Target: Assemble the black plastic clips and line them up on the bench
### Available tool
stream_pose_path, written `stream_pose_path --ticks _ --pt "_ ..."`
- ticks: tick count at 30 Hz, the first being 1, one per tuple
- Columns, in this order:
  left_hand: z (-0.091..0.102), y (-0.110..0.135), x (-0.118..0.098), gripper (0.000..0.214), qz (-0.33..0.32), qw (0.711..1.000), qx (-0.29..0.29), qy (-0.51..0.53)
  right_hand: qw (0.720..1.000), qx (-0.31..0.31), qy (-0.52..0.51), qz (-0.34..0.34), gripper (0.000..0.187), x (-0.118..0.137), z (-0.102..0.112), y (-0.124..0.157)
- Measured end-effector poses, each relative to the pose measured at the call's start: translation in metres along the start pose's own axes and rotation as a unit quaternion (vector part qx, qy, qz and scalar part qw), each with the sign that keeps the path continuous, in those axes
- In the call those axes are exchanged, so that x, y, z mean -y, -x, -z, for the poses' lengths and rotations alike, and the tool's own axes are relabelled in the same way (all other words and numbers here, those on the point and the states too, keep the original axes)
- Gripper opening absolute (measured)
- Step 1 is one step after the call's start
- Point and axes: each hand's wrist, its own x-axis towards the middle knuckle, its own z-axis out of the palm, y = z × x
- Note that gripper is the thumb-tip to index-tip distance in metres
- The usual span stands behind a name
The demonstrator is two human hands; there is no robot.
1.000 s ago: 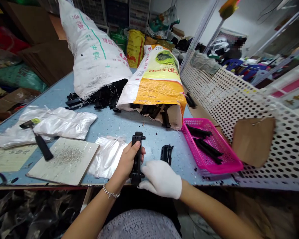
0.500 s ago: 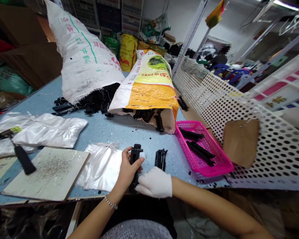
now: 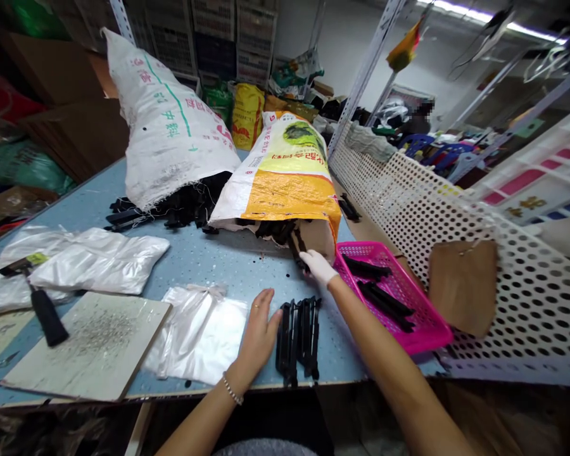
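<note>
My left hand (image 3: 260, 328), bare with a ring and a bracelet, rests beside the left one of two long black plastic parts (image 3: 287, 342) lying side by side near the table's front edge. Its fingers are stretched out and hold nothing. At the mouth of the yellow and white woven sack (image 3: 289, 190), my right hand (image 3: 317, 265) in a white glove has its fingers on the near end of another black plastic part (image 3: 296, 248). More black parts show inside this sack, partly hidden.
To the right, a pink basket (image 3: 387, 339) holds several black parts, beside a white perforated panel (image 3: 408, 202). A white sack (image 3: 171, 139) spills black parts at the back left. Clear plastic bags (image 3: 199, 335), a board (image 3: 90, 342) and a black-handled hammer (image 3: 47, 316) lie left.
The black part that my left hand held now lies next to the other one on the table. My right hand has moved forward to the sack's mouth. The view has shifted slightly.
</note>
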Motion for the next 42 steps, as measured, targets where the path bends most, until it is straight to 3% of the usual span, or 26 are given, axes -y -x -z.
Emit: stream_pose_path --ticks 2,5,7,11,14,17,20,22,24,26,28,30,32,36,39,42 --pt "0.012 -0.005 -0.018 0.061 0.049 0.989 0.011 0.14 0.997 0.059 -0.05 0.027 0.049 -0.007 -0.019 0.035" --pt "0.024 -0.007 -0.051 0.068 0.125 0.918 0.066 0.37 0.976 0.161 -0.116 0.087 0.057 -0.013 -0.042 0.088" --pt "0.03 -0.001 -0.07 0.059 0.129 0.892 0.086 0.425 0.965 0.161 -0.149 0.144 0.057 -0.013 -0.046 0.113" --pt "0.039 0.021 -0.088 0.036 0.104 0.908 0.118 0.389 0.96 -0.046 -0.061 0.27 0.045 0.005 -0.026 0.126" --pt "0.042 0.033 -0.089 0.028 0.126 0.916 0.158 0.347 0.937 -0.109 0.037 0.329 0.034 0.026 -0.016 0.117" --pt "0.041 0.036 -0.086 0.029 0.137 0.934 0.129 0.304 0.951 -0.08 0.017 0.3 0.038 0.039 -0.023 0.106" --pt "0.041 0.031 -0.082 0.035 0.142 0.939 0.068 0.307 0.968 0.001 -0.094 0.232 0.046 0.038 -0.036 0.107" --pt "0.044 0.027 -0.081 0.042 0.151 0.93 0.027 0.334 0.962 0.061 -0.102 0.247 0.051 0.033 -0.043 0.117" --pt "0.047 0.024 -0.08 0.05 0.17 0.918 0.001 0.358 0.941 0.092 -0.002 0.326 0.052 0.027 -0.046 0.132" --pt "0.049 0.023 -0.081 0.054 0.191 0.908 0.004 0.372 0.902 0.082 0.15 0.397 0.049 0.023 -0.05 0.146" --pt "0.048 0.025 -0.084 0.054 0.21 0.9 0.033 0.38 0.86 0.065 0.264 0.433 0.047 0.019 -0.054 0.156" --pt "0.044 0.029 -0.085 0.051 0.22 0.901 0.055 0.371 0.84 0.071 0.303 0.444 0.046 0.016 -0.06 0.163" --pt "0.04 0.033 -0.083 0.05 0.212 0.915 0.037 0.342 0.856 0.088 0.29 0.42 0.044 0.012 -0.066 0.168" --pt "0.041 0.031 -0.059 0.059 0.159 0.946 -0.062 0.274 0.919 0.137 0.185 0.319 0.04 0.006 -0.07 0.158" --pt "0.04 0.024 -0.028 0.069 0.158 0.951 -0.079 0.253 0.97 0.122 0.092 0.191 0.036 0.014 -0.056 0.108" --pt "0.022 0.025 -0.001 0.06 0.126 0.979 -0.065 0.148 0.993 0.003 0.07 0.097 0.047 0.037 -0.034 0.029"
